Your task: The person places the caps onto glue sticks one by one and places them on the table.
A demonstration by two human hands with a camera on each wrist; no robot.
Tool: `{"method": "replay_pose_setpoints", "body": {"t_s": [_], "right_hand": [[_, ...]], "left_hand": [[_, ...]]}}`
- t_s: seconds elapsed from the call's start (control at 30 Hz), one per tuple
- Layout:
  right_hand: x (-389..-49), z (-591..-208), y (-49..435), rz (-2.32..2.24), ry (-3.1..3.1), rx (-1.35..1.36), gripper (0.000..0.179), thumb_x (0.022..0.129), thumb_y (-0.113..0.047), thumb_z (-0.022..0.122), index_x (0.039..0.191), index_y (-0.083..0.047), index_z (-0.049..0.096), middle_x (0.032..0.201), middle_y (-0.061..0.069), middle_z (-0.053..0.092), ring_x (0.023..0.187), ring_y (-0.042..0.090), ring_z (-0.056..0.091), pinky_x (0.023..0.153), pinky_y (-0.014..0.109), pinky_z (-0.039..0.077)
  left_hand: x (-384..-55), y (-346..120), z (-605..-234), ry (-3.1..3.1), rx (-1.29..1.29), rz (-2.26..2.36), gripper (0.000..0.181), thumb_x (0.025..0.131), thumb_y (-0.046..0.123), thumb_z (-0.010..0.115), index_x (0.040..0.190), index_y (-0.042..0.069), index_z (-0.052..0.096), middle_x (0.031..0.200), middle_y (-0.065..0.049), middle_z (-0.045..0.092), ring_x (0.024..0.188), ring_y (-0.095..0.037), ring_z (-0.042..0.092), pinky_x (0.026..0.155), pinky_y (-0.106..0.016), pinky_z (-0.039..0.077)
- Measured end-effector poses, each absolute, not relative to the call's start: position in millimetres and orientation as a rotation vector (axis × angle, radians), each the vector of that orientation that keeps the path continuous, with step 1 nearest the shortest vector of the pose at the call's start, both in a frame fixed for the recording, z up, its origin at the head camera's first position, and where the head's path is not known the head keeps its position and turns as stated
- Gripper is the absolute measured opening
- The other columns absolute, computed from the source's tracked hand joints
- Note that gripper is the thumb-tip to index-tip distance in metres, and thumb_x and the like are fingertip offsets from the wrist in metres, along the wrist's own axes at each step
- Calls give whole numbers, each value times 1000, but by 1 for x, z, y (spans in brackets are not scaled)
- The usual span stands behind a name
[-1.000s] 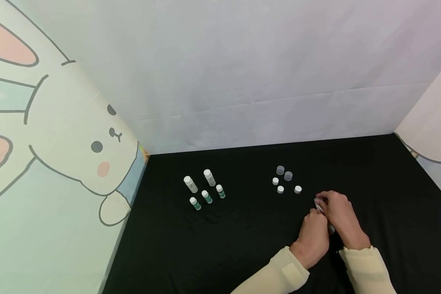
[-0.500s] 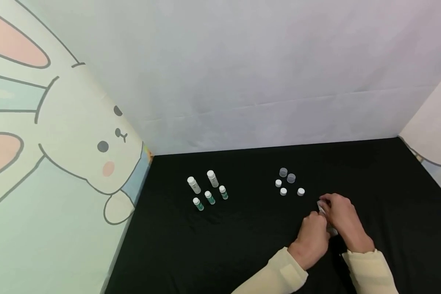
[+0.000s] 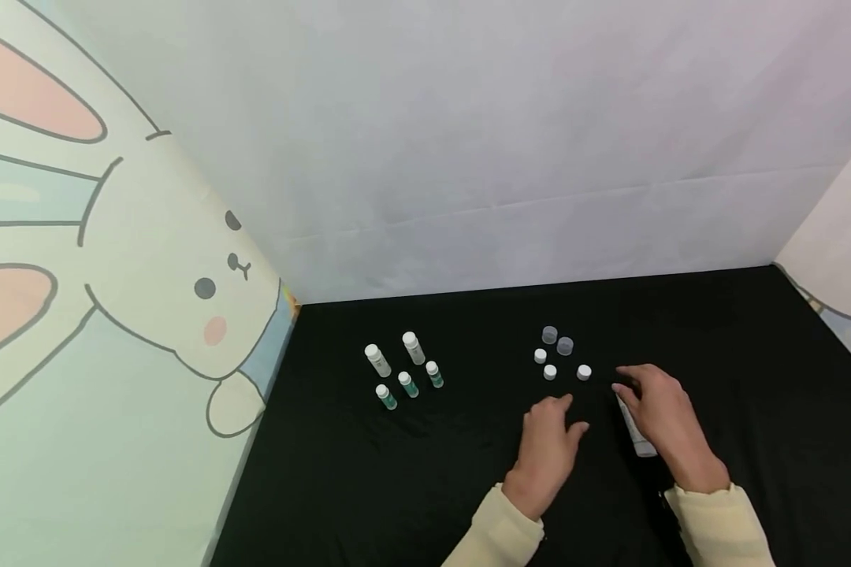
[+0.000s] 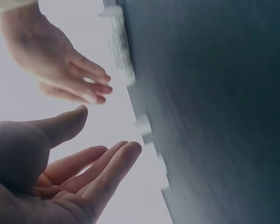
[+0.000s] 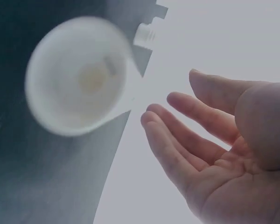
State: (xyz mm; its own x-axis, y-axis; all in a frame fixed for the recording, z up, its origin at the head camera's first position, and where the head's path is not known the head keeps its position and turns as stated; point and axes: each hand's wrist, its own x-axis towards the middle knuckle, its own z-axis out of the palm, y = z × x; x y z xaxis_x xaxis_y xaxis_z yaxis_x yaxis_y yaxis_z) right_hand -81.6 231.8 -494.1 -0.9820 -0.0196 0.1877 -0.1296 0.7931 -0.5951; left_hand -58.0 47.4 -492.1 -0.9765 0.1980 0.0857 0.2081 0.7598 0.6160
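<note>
A white cylindrical bottle lies on its side on the black cloth, partly hidden by my right hand in the head view. Its pale round end faces the camera in the right wrist view, blurred. My right hand is beside the bottle, palm facing inward and fingers apart from it, holding nothing. My left hand is to the left of it, over the cloth, its thumb and fingers spread and holding nothing. In the left wrist view the ribbed or printed side of the bottle shows beyond the right hand's fingertips.
Two clear caps and three small white caps sit beyond the hands. Farther left stand two white bottles and three small green-labelled bottles, all white-capped. A pale curtain borders the black table at the back.
Both hands were together over the bottle; now my left hand has let go and moved left, and my right hand's fingers have parted from it, leaving it lying on the cloth.
</note>
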Motion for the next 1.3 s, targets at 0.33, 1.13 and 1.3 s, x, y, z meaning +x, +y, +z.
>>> {"method": "replay_pose_setpoints", "body": {"t_s": [0.33,1.13,1.3], "right_hand": [[-87,-486,217,969,-2848,128,31,94,0,76,122,12,69,121,35,65,98,45,66,80,62,53],[-94,-487,198,998,-2842,214,31,93,0,77,122,11,70,119,32,67,101,45,66,85,63,52],[-96,-486,195,1006,-2856,223,31,93,0,77,122,11,70,120,32,67,104,46,66,88,64,52]], "left_hand": [[-62,16,-494,-2742,-93,-1175,38,95,13,81,130,2,73,129,-11,74,120,-21,71,100,-36,58],[-67,-9,-500,-2700,64,-1168,40,94,10,82,132,0,72,132,-16,73,121,-29,70,99,-43,58],[-69,-17,-501,-2693,100,-1180,40,95,10,81,132,0,72,132,-16,72,122,-30,70,100,-44,57]]}}
